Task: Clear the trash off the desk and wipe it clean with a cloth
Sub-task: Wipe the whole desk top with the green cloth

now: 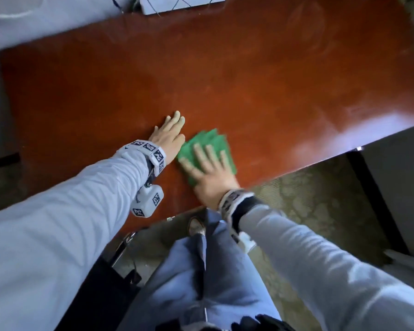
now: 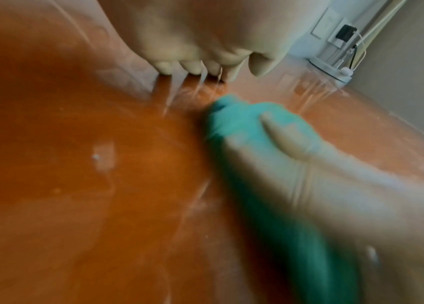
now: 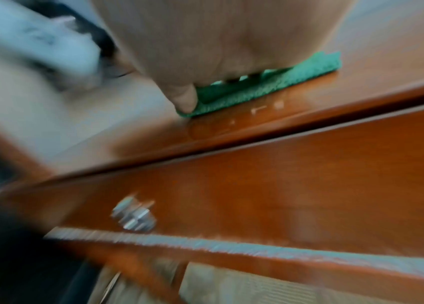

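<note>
A folded green cloth (image 1: 213, 144) lies on the reddish-brown desk (image 1: 249, 80) near its front edge. My right hand (image 1: 206, 163) presses flat on the cloth with its fingers spread; the picture there is smeared by motion. Just to the left of the cloth, my left hand (image 1: 170, 132) rests flat on the bare desk with straight fingers. In the left wrist view the cloth (image 2: 241, 123) lies under the right hand's thumb (image 2: 280, 133), close to my left fingertips (image 2: 192, 67). The right wrist view shows the cloth (image 3: 270, 86) under my palm. No trash shows on the desk.
A white box with cables (image 1: 182, 3) stands at the desk's far edge. A drawer front with a metal knob (image 3: 134, 216) runs below the desk's front edge. A grey cabinet (image 1: 397, 182) stands on the right, a chair (image 1: 115, 271) beside my legs, and carpet (image 1: 308, 199) beneath.
</note>
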A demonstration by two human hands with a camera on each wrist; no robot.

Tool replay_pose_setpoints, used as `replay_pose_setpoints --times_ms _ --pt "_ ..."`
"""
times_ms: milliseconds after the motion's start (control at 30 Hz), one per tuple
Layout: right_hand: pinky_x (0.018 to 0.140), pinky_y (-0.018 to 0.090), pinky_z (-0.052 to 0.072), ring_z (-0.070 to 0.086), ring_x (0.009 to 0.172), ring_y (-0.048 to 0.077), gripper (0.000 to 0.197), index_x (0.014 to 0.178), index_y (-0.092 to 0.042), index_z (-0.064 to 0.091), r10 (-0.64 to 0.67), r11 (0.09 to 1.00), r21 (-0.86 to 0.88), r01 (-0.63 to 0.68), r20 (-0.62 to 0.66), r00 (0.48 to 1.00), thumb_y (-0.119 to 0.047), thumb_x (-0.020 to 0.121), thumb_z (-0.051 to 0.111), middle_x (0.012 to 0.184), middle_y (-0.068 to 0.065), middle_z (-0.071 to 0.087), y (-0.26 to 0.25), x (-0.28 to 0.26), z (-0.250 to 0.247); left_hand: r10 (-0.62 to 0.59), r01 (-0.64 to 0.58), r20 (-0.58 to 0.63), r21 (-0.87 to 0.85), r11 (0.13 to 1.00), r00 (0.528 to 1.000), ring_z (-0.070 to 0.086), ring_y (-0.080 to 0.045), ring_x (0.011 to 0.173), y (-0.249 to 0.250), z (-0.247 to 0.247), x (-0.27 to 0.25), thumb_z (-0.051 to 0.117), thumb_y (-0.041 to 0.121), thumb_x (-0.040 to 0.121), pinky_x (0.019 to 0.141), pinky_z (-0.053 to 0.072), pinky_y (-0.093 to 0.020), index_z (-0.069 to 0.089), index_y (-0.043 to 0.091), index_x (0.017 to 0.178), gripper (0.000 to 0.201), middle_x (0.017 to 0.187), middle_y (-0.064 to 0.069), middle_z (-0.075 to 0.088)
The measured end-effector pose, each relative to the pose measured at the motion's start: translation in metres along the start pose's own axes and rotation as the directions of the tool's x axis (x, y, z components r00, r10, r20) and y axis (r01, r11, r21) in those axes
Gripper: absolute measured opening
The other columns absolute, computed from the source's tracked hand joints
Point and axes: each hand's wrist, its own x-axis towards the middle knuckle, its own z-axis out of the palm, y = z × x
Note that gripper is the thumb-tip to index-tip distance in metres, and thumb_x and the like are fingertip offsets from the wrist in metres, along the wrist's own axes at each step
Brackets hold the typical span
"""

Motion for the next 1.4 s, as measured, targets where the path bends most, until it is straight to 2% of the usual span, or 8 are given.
replay_pose_setpoints --times_ms 133,400,600,700,833,1000,1267,1400 --pt "0.120 0.052 -0.005 -0.012 0.150 0.027 0.074 0.153 -0.044 -0.003 -0.180 0.983 -0.040 0.180 0.021 0.984 -0.036 0.093 0.040 0.163 -0.001 -0.017 -0.014 -0.011 0.008 -0.001 0.002 0.023 -0.073 0.997 1.000 -0.001 -0.008 0.151 -0.009 -0.008 -0.008 0.025 0.022 0.102 0.123 0.000 -0.039 0.019 0.024 0.157 0.056 0.165 0.010 0.002" --pt "0.119 0.057 0.002 -0.008 0.150 0.033 0.076 0.154 -0.042 -0.001 0.672 0.706 0.337 -0.622 -0.045 0.739 -0.027 0.091 0.040 0.164 0.004 -0.011 0.211 -0.049 -0.017 -0.126 0.128 -0.031 0.044 0.991 0.991 -0.009 -0.017 0.152 0.022 0.028 -0.026 0.028 0.022 0.099 0.122 -0.003 -0.046 0.007 0.021 0.158 0.062 0.165 0.007 -0.009" --pt "0.118 0.057 -0.004 -0.011 0.149 0.034 0.085 0.154 -0.043 -0.002 0.072 0.996 0.050 -0.069 -0.063 0.995 -0.036 0.084 0.047 0.163 0.005 -0.015 0.103 -0.050 0.008 -0.235 0.238 -0.057 0.053 0.970 0.970 -0.010 -0.025 0.152 0.060 0.045 -0.022 0.028 0.026 0.100 0.123 0.000 -0.046 0.005 0.022 0.158 0.062 0.165 0.006 -0.011" --pt "0.119 0.051 -0.009 -0.015 0.149 0.027 0.077 0.153 -0.044 -0.004 -0.166 0.986 -0.002 0.166 -0.016 0.986 -0.038 0.091 0.040 0.162 -0.001 -0.019 0.122 -0.068 0.013 -0.278 0.289 -0.115 0.089 0.953 0.954 -0.007 -0.026 0.152 0.087 0.057 -0.012 0.028 0.030 0.101 0.123 0.000 -0.046 0.004 0.021 0.158 0.063 0.165 0.001 -0.010" --pt "0.120 0.051 0.003 -0.005 0.151 0.029 0.085 0.153 -0.046 -0.002 0.177 0.984 0.037 -0.174 -0.154 0.972 -0.032 0.086 0.048 0.164 0.000 -0.012 0.276 -0.068 -0.006 -0.261 0.284 -0.179 0.122 0.951 0.949 -0.008 -0.024 0.152 0.136 0.080 0.006 0.028 0.034 0.102 0.123 -0.001 -0.045 0.000 0.021 0.158 0.065 0.165 0.001 -0.012" --pt "0.118 0.059 0.004 -0.005 0.150 0.034 0.073 0.154 -0.042 0.001 0.663 0.723 0.305 -0.620 -0.051 0.747 -0.030 0.094 0.040 0.164 0.005 -0.009 0.435 -0.085 -0.044 -0.201 0.220 -0.161 0.108 0.970 0.966 -0.011 -0.027 0.151 0.213 0.102 0.040 0.029 0.036 0.102 0.123 0.000 -0.047 0.000 0.023 0.158 0.065 0.165 0.003 -0.013" --pt "0.120 0.053 -0.004 -0.013 0.150 0.029 0.072 0.152 -0.046 -0.003 -0.119 0.993 -0.015 0.118 -0.011 0.993 -0.032 0.094 0.037 0.163 -0.002 -0.017 0.295 -0.022 -0.045 -0.175 0.186 -0.144 0.072 0.980 0.974 -0.008 -0.019 0.152 0.239 0.103 0.058 0.030 0.025 0.101 0.123 0.001 -0.044 0.007 0.024 0.158 0.062 0.165 0.011 -0.009" --pt "0.120 0.053 0.000 -0.007 0.151 0.029 0.075 0.152 -0.048 0.000 0.096 0.994 0.062 -0.089 -0.110 0.989 -0.032 0.091 0.039 0.164 -0.001 -0.012 0.369 0.001 -0.062 -0.149 0.159 -0.089 0.131 0.979 0.985 -0.009 -0.007 0.151 0.215 0.095 0.048 0.025 0.030 0.101 0.123 0.000 -0.044 -0.001 0.038 0.156 0.061 0.162 0.020 -0.014"
